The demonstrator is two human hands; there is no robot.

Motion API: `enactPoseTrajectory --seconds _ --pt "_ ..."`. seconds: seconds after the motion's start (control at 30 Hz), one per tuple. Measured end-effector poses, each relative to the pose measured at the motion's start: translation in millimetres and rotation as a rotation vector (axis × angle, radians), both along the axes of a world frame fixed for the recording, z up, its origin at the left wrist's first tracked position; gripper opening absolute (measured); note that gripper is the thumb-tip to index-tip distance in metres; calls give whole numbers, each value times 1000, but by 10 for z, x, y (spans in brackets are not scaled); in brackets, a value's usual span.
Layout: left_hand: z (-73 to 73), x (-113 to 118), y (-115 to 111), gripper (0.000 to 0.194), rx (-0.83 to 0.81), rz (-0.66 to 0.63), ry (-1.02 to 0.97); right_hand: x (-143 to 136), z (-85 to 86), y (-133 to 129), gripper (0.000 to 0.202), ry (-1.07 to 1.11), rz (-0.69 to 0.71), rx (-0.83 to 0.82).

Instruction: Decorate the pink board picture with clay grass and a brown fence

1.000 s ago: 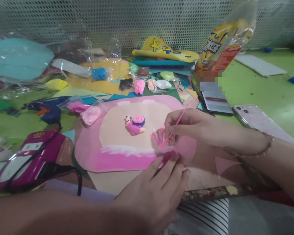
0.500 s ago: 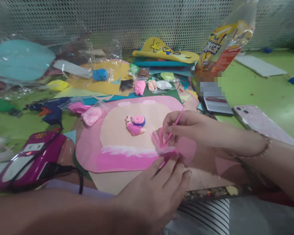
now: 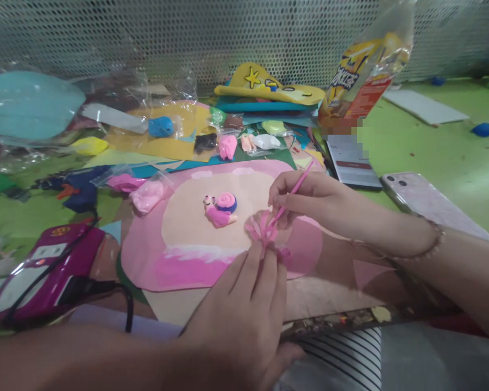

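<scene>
A pink sheet with rounded corners [image 3: 138, 255] lies in front of me, its middle cream and its lower part painted magenta and white. On it sits a pink clay snail [image 3: 220, 210] with a pink and blue shell. To the snail's right is a pink shell-like fan [image 3: 261, 225]. My right hand [image 3: 299, 200] pinches a thin pink stick [image 3: 303, 176], its lower end at the fan. My left hand [image 3: 244, 304] lies flat with fingers stretched out, the fingertips at the fan's lower edge.
Bagged clay [image 3: 228, 146] and paper scraps lie behind the sheet. A magenta device [image 3: 44, 271] with a black cable is at the left. On the right are a phone [image 3: 427, 201], another phone [image 3: 352, 163] and a bottle [image 3: 358, 76].
My left hand has shifted left, its fingers now nearer the fan's base. The stick has tilted further over in my right hand. The whole view has moved slightly.
</scene>
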State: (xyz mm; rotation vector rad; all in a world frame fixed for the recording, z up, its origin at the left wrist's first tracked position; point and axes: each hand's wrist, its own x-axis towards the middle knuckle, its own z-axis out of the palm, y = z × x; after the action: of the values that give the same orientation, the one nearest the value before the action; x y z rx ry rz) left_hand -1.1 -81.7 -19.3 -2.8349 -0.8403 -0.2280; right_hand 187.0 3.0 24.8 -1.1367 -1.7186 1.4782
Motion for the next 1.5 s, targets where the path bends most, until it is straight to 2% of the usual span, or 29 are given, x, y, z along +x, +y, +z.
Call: enactPoseTrajectory --seconds 0.13,0.57,0.8,1.07,1.33,1.5 --pt "19 0 6 88 -53 35 13 9 -6 5 12 -9 8 51" --pt "63 5 43 87 -95 21 65 15 -1 5 13 -15 23 74" --pt "71 21 40 88 -136 66 58 7 -15 19 14 -7 10 73" --pt "80 12 48 87 -116 36 39 16 -20 17 14 -17 10 67" --pt "83 12 31 84 -30 3 36 13 -14 16 14 -48 24 48" --pt "55 -3 7 80 -43 -16 39 14 -15 12 12 -26 6 36"
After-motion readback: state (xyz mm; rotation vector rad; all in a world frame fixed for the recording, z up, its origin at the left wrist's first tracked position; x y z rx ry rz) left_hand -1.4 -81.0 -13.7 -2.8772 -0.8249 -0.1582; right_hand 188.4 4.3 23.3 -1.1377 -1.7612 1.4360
